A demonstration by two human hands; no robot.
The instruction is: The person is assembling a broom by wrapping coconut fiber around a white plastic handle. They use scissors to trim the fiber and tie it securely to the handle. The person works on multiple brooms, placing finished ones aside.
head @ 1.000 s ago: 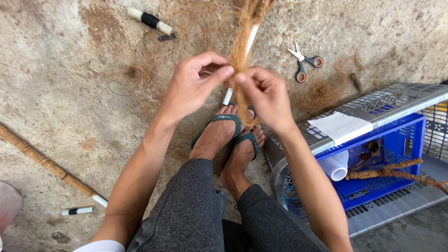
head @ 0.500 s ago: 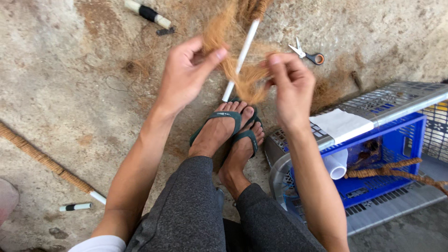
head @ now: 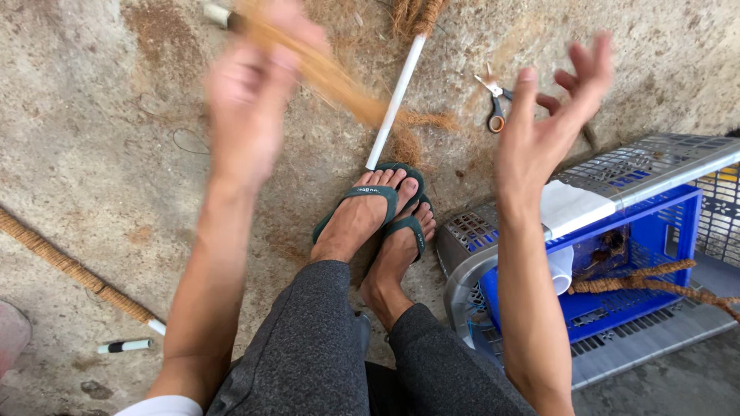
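The left hand [head: 247, 108], blurred at upper left, closes around a tuft of dry, stringy brown fibre [head: 331, 73] that slants down-right toward the white rod [head: 395, 104]. The smooth, straight rod runs diagonally from top centre to the sandalled toes. The right hand [head: 547, 123] is spread open, empty, near the scissors [head: 493, 104].

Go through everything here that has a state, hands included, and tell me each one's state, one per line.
left hand: raised, blurred, closed on a tuft of brown fibre
right hand: raised, fingers spread, holding nothing
white rod: lying on the floor, far end wrapped in fibre
scissors: on the floor, blades slightly apart
blue crate: on its side
marker: lying on the floor
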